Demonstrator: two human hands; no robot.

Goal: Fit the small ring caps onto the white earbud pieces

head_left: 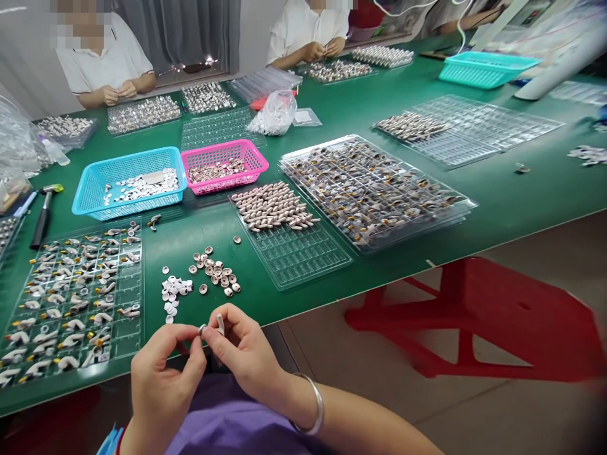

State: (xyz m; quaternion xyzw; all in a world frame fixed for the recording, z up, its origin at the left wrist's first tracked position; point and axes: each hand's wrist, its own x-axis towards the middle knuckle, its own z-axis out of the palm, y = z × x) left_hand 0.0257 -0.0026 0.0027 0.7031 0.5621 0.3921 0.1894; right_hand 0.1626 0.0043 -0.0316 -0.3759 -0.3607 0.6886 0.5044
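Just off the table's front edge, my two hands meet over small parts. Thumb and forefinger of my left hand pinch a small round piece at its rim. My right hand is closed around a small pale stem-shaped piece; its lower end is hidden by the thumb. The two pieces are close together, and I cannot tell whether they touch. Beyond my fingertips lie loose white round caps and loose beige cup-shaped shells on the green table.
Left is a clear tray of small parts, with a hammer behind. Blue and pink baskets hold small pieces. Trays of stem pieces and assembled parts stand right. A red stool is beside the table; co-workers sit opposite.
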